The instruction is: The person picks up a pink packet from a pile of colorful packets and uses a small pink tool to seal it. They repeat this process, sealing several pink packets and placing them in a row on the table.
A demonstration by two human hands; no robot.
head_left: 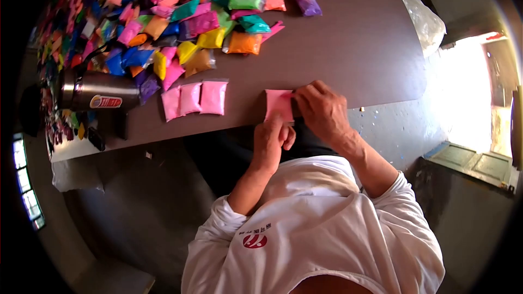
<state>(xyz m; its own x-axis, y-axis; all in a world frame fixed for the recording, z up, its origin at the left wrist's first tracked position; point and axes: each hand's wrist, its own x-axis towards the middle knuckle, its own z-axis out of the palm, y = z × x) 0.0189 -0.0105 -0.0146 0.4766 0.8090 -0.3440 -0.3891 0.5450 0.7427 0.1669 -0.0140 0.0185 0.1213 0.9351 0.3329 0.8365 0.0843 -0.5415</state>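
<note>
Pink packet (pixel 277 103) lies flat at the near bench (pixel 348 49) edge. Left hand (pixel 272 140) pinches its near edge and right hand (pixel 322 110) pinches its right side, likely to flatten it. Three pink packets (pixel 194 98) are lined up just left, apart from the mixed pile (pixel 180 16).

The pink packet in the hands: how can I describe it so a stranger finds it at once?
On the brown table, right of the heap of coloured packets and the row of three pink packets, one pink packet lies at the near edge. It alone sits apart from the rest, held by the left hand and the right hand.
</note>
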